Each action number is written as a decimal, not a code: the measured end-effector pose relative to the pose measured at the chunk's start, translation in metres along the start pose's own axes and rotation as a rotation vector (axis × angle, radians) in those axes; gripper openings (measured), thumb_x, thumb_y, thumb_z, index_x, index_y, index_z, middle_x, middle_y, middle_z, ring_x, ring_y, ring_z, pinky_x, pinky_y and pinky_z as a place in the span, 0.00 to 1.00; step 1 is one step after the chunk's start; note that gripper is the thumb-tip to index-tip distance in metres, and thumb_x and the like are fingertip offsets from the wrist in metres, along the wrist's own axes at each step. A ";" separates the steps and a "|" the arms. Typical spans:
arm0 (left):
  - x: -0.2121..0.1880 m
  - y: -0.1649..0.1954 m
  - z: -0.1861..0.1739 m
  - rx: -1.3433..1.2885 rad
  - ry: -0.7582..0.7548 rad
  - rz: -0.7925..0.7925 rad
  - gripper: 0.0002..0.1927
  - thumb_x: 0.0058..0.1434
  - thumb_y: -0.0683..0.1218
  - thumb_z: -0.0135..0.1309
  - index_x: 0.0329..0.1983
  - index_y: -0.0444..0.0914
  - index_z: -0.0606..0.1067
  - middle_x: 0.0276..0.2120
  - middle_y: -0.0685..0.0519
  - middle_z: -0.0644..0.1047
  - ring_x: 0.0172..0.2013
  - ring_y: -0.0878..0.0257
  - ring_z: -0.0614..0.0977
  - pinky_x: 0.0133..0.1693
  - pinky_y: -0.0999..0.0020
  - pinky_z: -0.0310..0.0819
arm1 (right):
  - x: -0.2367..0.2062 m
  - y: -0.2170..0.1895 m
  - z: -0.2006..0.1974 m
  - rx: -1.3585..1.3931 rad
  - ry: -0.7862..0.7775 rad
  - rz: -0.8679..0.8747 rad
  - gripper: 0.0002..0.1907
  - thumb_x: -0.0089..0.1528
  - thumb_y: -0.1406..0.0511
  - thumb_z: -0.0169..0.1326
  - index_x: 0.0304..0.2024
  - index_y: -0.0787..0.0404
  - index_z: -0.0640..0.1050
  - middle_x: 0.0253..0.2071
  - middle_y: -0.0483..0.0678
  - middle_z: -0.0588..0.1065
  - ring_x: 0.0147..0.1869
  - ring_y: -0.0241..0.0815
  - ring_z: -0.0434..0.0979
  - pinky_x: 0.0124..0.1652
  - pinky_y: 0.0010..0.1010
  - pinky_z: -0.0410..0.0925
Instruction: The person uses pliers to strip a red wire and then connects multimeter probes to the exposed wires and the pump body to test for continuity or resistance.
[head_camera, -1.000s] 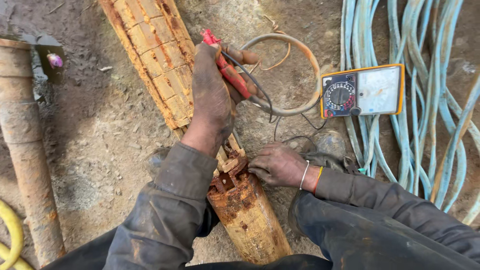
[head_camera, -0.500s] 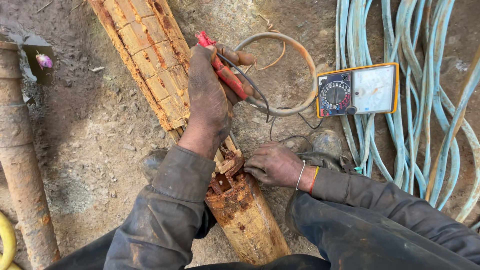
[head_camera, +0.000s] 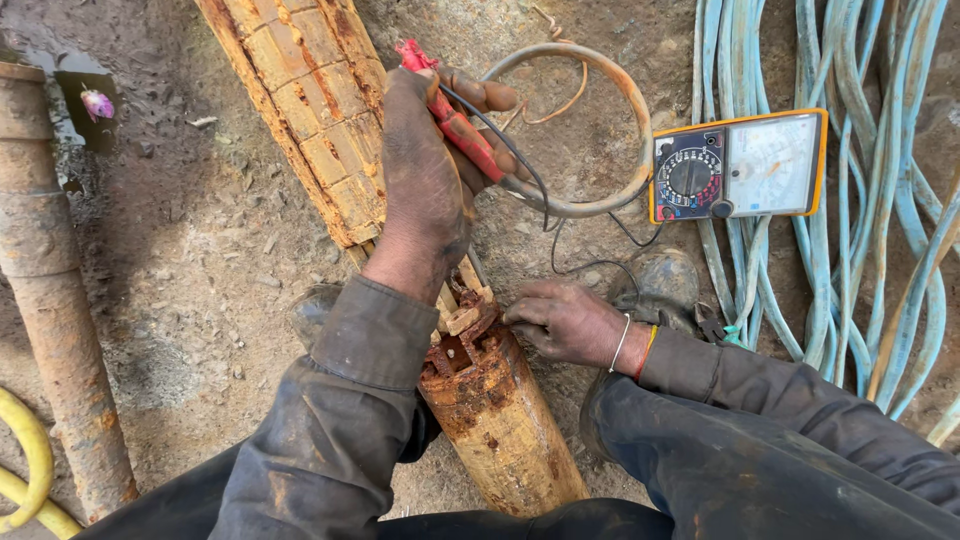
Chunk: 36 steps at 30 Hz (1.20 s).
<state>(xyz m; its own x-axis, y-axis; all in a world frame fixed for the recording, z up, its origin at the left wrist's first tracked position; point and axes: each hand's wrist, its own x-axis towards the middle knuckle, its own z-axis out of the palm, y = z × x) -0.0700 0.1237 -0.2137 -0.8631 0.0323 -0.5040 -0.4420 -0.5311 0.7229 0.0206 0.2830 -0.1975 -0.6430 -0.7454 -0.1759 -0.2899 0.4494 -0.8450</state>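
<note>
One red probe (head_camera: 455, 125) in left grip (head_camera: 430, 175), above rusty cylinder (head_camera: 500, 420).

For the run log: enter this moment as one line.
left hand: holds red probe | right hand: at rusty cylinder top | meter: on ground

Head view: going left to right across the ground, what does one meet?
Yellow hose → rusty pipe → rusty cylinder → left hand holding the red probe → metal ring → meter → blue cables.
</note>
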 end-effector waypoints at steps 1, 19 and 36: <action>0.001 0.000 0.000 -0.007 -0.006 -0.002 0.21 0.71 0.58 0.32 0.42 0.37 0.66 0.41 0.39 0.79 0.24 0.59 0.78 0.29 0.58 0.79 | -0.002 0.002 0.001 0.004 -0.002 0.008 0.13 0.56 0.67 0.62 0.44 0.58 0.83 0.44 0.52 0.79 0.46 0.53 0.81 0.46 0.41 0.76; 0.000 0.000 0.001 -0.051 -0.007 -0.011 0.23 0.70 0.59 0.32 0.42 0.36 0.67 0.40 0.40 0.79 0.23 0.57 0.77 0.29 0.52 0.82 | 0.003 -0.006 -0.007 0.024 0.044 0.038 0.12 0.56 0.67 0.63 0.43 0.58 0.84 0.45 0.54 0.79 0.46 0.52 0.82 0.44 0.41 0.76; 0.001 -0.002 -0.002 -0.068 -0.021 0.007 0.22 0.70 0.58 0.32 0.42 0.36 0.67 0.39 0.40 0.79 0.22 0.56 0.78 0.29 0.52 0.83 | -0.002 0.002 0.002 0.066 -0.015 0.076 0.12 0.56 0.66 0.62 0.43 0.57 0.83 0.41 0.51 0.78 0.43 0.53 0.81 0.42 0.43 0.75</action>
<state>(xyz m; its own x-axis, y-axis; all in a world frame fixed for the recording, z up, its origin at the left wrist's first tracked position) -0.0690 0.1236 -0.2165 -0.8713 0.0458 -0.4886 -0.4191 -0.5873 0.6924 0.0224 0.2848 -0.1999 -0.6507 -0.7178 -0.2478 -0.1930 0.4719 -0.8602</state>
